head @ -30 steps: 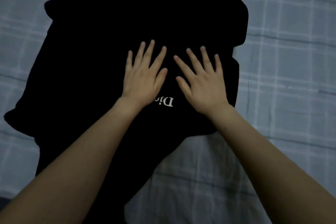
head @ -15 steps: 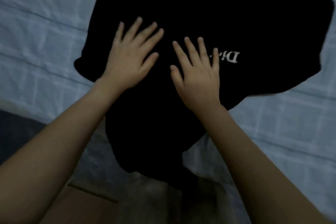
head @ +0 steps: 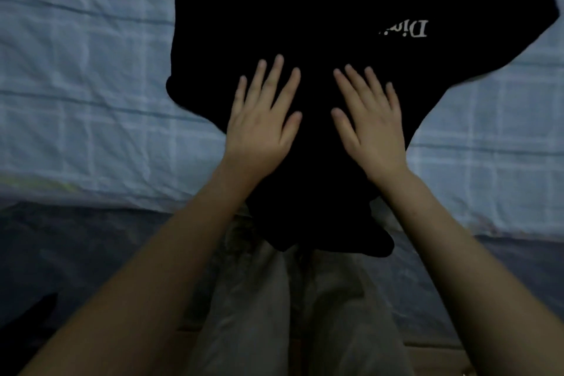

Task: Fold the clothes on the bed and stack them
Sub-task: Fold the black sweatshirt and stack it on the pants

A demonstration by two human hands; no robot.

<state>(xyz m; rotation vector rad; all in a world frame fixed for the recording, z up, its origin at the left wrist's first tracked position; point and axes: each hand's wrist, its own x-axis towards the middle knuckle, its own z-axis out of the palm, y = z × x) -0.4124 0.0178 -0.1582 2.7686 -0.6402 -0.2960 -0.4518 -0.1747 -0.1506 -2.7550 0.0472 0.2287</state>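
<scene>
Side by side, left hand [head: 262, 128] and right hand [head: 374, 128] flat, fingers spread, pressing black garment [head: 320, 9]

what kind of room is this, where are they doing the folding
Most likely a bedroom. A pale blue checked bedsheet covers a mattress, and a black garment lies spread on it, hanging over the near edge. The left hand and right hand rest flat on the garment.
</scene>
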